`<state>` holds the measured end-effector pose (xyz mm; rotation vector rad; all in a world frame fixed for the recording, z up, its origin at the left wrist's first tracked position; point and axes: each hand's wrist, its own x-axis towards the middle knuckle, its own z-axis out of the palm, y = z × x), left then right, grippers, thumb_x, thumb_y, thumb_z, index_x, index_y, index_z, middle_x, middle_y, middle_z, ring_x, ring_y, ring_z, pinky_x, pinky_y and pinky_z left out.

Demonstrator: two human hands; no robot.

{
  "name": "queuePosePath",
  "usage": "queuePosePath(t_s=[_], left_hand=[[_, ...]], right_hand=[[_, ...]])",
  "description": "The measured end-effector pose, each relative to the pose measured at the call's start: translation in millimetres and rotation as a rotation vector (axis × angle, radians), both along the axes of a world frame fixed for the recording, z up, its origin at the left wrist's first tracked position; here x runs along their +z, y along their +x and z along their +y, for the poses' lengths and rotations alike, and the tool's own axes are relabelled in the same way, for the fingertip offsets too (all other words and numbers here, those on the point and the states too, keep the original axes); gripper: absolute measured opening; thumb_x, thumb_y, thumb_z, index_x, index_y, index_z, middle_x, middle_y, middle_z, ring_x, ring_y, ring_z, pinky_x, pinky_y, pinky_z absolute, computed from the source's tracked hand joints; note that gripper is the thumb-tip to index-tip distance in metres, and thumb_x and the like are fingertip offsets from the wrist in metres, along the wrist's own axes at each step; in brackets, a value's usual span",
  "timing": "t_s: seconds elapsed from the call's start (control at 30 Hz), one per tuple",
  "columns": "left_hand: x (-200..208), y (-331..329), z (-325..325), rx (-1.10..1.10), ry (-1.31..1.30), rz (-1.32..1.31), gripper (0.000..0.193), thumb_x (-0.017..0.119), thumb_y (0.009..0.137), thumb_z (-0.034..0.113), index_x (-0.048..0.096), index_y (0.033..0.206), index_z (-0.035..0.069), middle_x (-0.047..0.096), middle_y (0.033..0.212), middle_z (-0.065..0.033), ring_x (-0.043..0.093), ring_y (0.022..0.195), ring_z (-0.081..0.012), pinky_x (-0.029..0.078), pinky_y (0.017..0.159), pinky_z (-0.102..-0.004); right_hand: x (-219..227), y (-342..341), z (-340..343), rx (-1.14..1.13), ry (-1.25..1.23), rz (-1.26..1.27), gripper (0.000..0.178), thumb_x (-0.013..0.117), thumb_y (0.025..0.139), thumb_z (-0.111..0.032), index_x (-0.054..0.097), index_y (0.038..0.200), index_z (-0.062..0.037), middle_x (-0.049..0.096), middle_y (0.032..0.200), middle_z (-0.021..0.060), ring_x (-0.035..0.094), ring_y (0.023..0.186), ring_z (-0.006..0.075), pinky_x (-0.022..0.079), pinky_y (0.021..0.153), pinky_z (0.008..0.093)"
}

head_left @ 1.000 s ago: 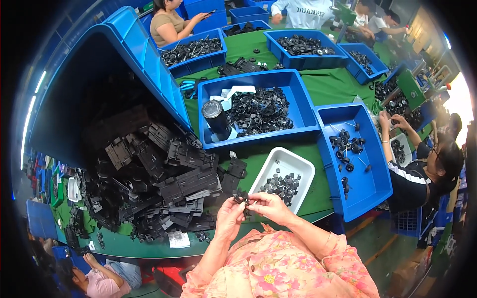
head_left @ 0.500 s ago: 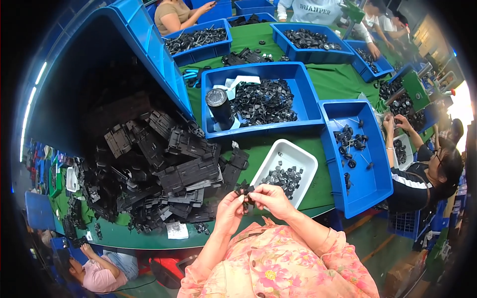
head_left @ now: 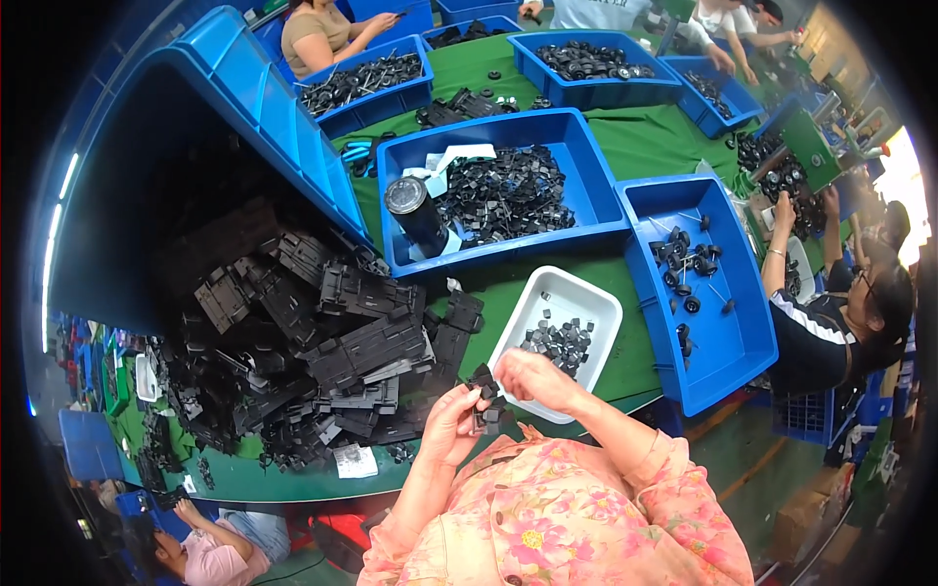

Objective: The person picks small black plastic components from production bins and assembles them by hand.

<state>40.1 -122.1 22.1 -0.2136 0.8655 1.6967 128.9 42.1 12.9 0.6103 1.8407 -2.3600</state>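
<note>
My left hand (head_left: 452, 424) is closed on a small cluster of black plastic parts (head_left: 483, 383), held up in front of my body. Close beside it, my right hand (head_left: 537, 379) is apart from the cluster, over the near-left rim of a white tray (head_left: 608, 337). The right fingers are curled together; whatever they may hold is hidden. Small black square pieces (head_left: 562, 342) lie loose in the tray. Left of my hands rises a heap of flat black plastic chassis plates (head_left: 362, 344), spilling from a large tipped blue bin (head_left: 278, 103).
Beyond the tray, a blue bin (head_left: 598, 146) holds small black parts and a dark cylinder-shaped container (head_left: 415, 213). At right, another blue bin (head_left: 728, 342) holds wheels on axles. A person (head_left: 831, 313) works at the right; others sit around the green-covered table.
My right hand has let go of the black cluster and shifted right, toward the tray. The left hand keeps its hold. The whole view has shifted slightly.
</note>
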Motion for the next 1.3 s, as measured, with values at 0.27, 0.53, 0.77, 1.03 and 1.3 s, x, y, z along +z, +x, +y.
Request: queuePosePath(t_s=[0.27, 0.53, 0.77, 1.03, 1.3], left_hand=[[2.3, 3.4, 14.8, 0.014, -0.056, 0.053, 0.005, 0.052, 0.085, 0.013, 0.053, 0.082, 0.008, 0.053, 0.072, 0.0024, 0.034, 0.041, 0.0013, 0.029, 0.039, -0.0138], [5.1, 9.6, 20.3, -0.027, -0.065, 0.040, 0.005, 0.053, 0.084, 0.014, 0.055, 0.084, 0.009, 0.052, 0.067, 0.0052, 0.036, 0.042, 0.0013, 0.029, 0.040, -0.0144], [22.3, 15.0, 21.8, 0.009, 0.018, -0.341, 0.007, 0.055, 0.084, 0.019, 0.057, 0.086, 0.012, 0.052, 0.066, 0.0071, 0.042, 0.051, 0.0003, 0.036, 0.052, -0.0177], [60.3, 28.7, 21.3, 0.049, 0.101, -0.411, 0.015, 0.046, 0.091, 0.020, 0.054, 0.096, 0.008, 0.044, 0.067, 0.0066, 0.036, 0.050, -0.0016, 0.036, 0.052, -0.0180], [54.7, 27.2, 22.9, 0.118, 0.016, -0.298, 0.016, 0.049, 0.089, 0.023, 0.054, 0.093, 0.008, 0.044, 0.069, 0.0048, 0.043, 0.065, -0.0077, 0.039, 0.063, -0.0242]], right_hand=[[-4.0, -2.8, -7.6, 0.088, 0.149, 0.031, 0.048, 0.050, 0.084, -0.047, 0.058, 0.082, 0.0010, 0.065, 0.080, 0.0070, 0.057, 0.067, 0.0117, 0.046, 0.059, 0.0255], [10.8, -2.8, 1.3, 0.075, -0.282, 0.055, 0.029, 0.060, 0.082, -0.031, 0.064, 0.087, -0.0018, 0.060, 0.074, 0.0006, 0.050, 0.061, 0.0061, 0.040, 0.052, 0.0210], [19.3, 3.0, 3.9, 0.051, -0.240, 0.059, 0.025, 0.056, 0.086, -0.027, 0.063, 0.083, -0.0028, 0.062, 0.076, 0.0019, 0.052, 0.060, 0.0062, 0.040, 0.051, 0.0195], [55.4, 15.3, -23.9, -0.273, -0.755, 0.057, 0.027, 0.049, 0.088, -0.023, 0.055, 0.088, 0.0031, 0.063, 0.071, 0.0117, 0.062, 0.057, 0.0216, 0.051, 0.050, 0.0281], [59.2, 7.8, -22.8, -0.246, -0.494, 0.121, 0.023, 0.051, 0.087, -0.020, 0.058, 0.084, 0.0021, 0.063, 0.069, 0.0093, 0.060, 0.061, 0.0140, 0.048, 0.055, 0.0224]])
